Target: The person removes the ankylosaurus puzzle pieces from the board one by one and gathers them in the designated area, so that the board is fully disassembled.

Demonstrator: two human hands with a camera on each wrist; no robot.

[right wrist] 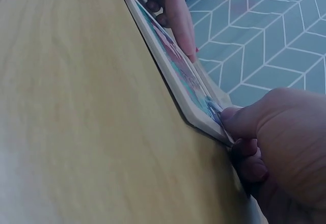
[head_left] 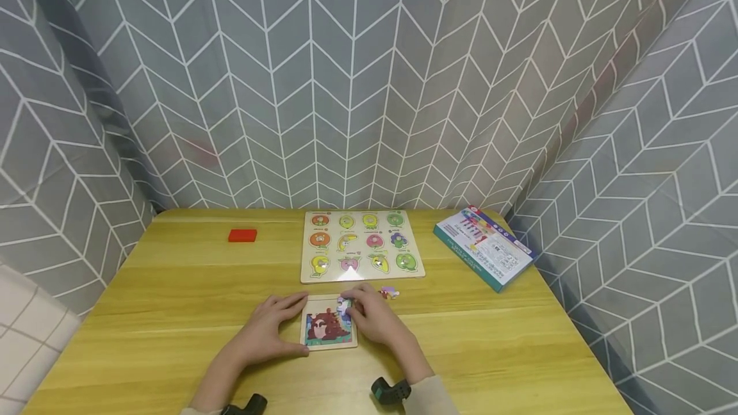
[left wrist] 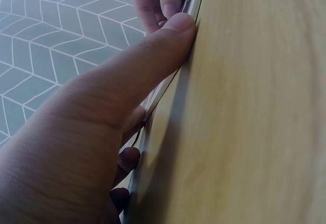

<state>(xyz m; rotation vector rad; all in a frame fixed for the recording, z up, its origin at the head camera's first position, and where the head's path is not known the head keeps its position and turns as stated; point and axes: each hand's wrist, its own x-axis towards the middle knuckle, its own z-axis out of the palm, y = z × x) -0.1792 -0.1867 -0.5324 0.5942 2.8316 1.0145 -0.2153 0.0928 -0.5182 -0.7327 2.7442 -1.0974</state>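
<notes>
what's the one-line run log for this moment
left hand: holds jigsaw tray by left side; right hand: pinches jigsaw piece at tray's far right corner; loose jigsaw piece(s): beside right hand; fruit puzzle board: beyond tray

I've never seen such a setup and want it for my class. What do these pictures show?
No machine here: a person works bare-handed. The wide picture comes from the head; the other two come from the wrist cameras, one left, one right. On the table lie a fruit board, a box, a red block, a loose piece and a puzzle tray. The left hand holds the tray's left side between thumb and fingers; the right hand seems to pinch a pale piece at its far right corner.
</notes>
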